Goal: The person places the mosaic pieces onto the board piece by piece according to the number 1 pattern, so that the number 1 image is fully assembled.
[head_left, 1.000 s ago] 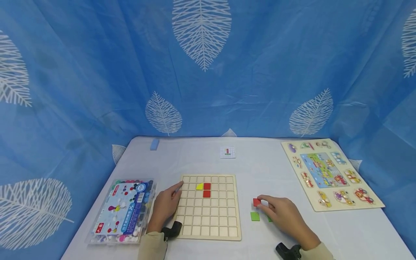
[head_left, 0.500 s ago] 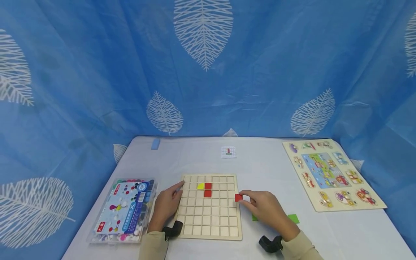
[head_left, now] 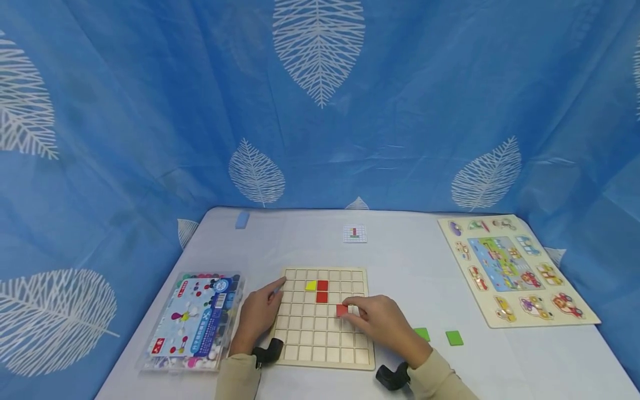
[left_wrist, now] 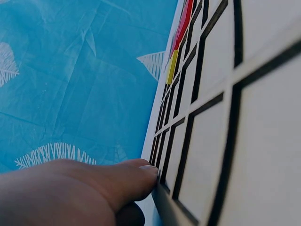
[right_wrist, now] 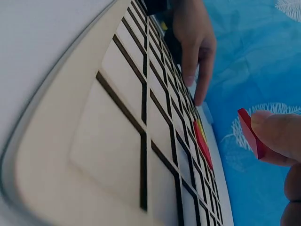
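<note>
My right hand (head_left: 377,322) pinches a red square tile (head_left: 341,310) between thumb and fingertips, over the right half of the wooden grid board (head_left: 320,366). In the right wrist view the tile (right_wrist: 250,134) stands tilted, apart from the grid. Fingers of my left hand (head_left: 257,314) rest along the board's left edge, extended toward its upper corner; the left wrist view shows a fingertip (left_wrist: 149,170) right at that edge. Two red tiles (head_left: 322,291) lie in the grid one below the other, with a yellow piece (head_left: 311,285) left of the upper one.
Two green tiles (head_left: 454,338) lie right of the board, one partly behind my right forearm. A small pattern card (head_left: 355,233) and a blue block (head_left: 242,220) lie farther back. A clear box of molecule-model pieces (head_left: 192,319) stands left, a wooden picture puzzle (head_left: 515,272) right.
My right hand has carried the red tile leftward from beside the green tiles to over the board. My left hand has stayed at the board's edge.
</note>
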Motion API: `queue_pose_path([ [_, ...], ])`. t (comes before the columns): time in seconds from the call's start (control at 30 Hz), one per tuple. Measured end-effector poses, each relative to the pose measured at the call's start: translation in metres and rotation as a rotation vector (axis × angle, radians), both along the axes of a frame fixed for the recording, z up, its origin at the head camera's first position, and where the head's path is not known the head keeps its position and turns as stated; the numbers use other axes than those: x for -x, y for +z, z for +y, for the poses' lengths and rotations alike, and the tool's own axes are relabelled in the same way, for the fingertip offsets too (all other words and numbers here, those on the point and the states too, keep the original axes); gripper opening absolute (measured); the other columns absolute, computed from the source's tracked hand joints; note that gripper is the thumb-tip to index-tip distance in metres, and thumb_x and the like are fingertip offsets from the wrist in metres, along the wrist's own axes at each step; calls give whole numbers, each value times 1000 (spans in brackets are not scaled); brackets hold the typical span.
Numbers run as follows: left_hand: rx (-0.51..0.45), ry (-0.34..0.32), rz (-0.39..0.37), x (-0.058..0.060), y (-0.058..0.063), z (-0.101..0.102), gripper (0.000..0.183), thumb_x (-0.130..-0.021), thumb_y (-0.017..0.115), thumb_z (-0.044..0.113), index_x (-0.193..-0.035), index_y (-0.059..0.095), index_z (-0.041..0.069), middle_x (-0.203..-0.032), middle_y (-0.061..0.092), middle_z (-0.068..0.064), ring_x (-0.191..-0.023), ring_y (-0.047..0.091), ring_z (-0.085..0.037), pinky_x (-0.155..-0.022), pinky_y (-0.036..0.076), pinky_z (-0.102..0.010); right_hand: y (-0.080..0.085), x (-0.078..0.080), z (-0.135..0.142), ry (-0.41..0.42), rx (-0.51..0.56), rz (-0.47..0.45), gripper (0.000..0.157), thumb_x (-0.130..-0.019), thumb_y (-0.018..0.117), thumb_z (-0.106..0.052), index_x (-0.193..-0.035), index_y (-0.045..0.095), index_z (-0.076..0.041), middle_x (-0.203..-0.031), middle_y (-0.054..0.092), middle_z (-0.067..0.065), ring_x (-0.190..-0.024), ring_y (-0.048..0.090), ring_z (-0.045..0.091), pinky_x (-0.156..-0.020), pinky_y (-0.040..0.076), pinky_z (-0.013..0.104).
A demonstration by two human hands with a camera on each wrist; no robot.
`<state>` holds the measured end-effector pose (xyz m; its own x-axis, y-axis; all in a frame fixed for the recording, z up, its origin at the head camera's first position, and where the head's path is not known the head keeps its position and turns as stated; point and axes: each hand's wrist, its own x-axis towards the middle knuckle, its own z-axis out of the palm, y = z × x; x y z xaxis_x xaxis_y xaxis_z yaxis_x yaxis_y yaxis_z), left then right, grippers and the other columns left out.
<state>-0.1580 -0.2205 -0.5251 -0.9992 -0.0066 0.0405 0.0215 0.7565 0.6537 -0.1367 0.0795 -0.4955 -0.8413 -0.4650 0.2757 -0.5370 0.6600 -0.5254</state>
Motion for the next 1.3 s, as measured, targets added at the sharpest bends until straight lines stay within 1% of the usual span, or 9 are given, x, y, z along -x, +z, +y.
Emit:
queue_pose_path([
  [0.07, 4, 0, -2, 0, -1, 0, 38, -103, 63, 19, -141, 65, 18, -52, 38, 6, -45, 27, -11, -46, 27, -30, -2, 2, -5, 9, 18, 0, 24, -90, 80, -33, -106, 79, -17, -54, 29, -21, -50, 25, -5, -52, 29, 20],
  [0.27, 7, 8, -6, 1, -1, -1, 38, -103, 63, 19, -140, 66, 18, -53, 39, 5, -45, 28, -11, -47, 27, -30, -12, 8, -25, 11, 92, -68, 24, -91, 78, -35, -108, 79, -18, -54, 33, -21, -52, 28, -4, -56, 35, 22],
  [0.43, 0, 13, 4, 1, -1, -1, 38, -103, 63, 20, -140, 66, 19, -51, 38, 6, -44, 26, -10, -46, 27, -29, -25, 10, -38, 9, 92, -106, 25, -93, 77, -35, -109, 80, -17, -52, 35, -21, -50, 31, -4, -58, 36, 22],
  [0.5, -6, 7, 12, 1, -1, 0, 38, -103, 63, 20, -140, 66, 19, -51, 37, 6, -43, 26, -10, -45, 27, -30, -29, 10, -40, 7, 92, -113, 24, -93, 76, -34, -109, 80, -16, -52, 36, -21, -50, 31, -4, -56, 35, 22],
  [0.7, -13, 2, 0, 0, -1, 0, 38, -103, 63, 20, -141, 65, 19, -51, 38, 6, -43, 26, -10, -44, 27, -29, -34, 9, -44, -11, 107, -110, 23, -93, 77, -32, -109, 80, -16, -52, 37, -19, -49, 32, -3, -53, 34, 21],
  [0.97, -7, -6, 18, 1, -1, -1, 38, -103, 62, 18, -141, 65, 18, -52, 38, 6, -43, 26, -10, -45, 26, -29, -36, 10, -48, -48, 83, -96, 26, -92, 77, -33, -111, 80, -15, -53, 39, -19, -50, 36, -2, -52, 34, 22],
  [1.3, -5, -3, 6, 1, -1, -1, 38, -103, 62, 20, -141, 65, 19, -51, 38, 6, -43, 25, -10, -45, 26, -30, -40, 10, -49, -57, 60, -73, 27, -92, 78, -35, -111, 80, -16, -52, 39, -21, -50, 35, -3, -52, 35, 23],
])
